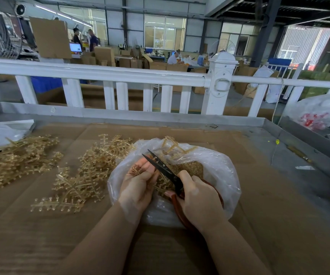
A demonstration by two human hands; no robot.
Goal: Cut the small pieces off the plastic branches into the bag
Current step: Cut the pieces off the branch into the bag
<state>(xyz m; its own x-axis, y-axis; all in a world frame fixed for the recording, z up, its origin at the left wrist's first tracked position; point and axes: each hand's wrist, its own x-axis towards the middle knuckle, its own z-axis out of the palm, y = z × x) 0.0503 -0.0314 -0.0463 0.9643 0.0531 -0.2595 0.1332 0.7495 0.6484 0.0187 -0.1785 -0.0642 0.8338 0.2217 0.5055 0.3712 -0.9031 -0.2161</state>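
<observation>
Here a plastic branch is pinched in the left hand over the open bag, presumably so that cut pieces drop inside. The scissors are gripped in the right hand, blades parted. The branches are seen as translucent amber sprues, heaped on the worktop.

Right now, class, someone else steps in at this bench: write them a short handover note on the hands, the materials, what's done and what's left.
Left hand: holds a branch over the open bag.
Right hand: grip on the scissors, blades open by the branch.
Done: cut pieces lie in the bag.
Left: two piles of uncut branches, one beside the bag, one far left, on the cardboard.
</observation>
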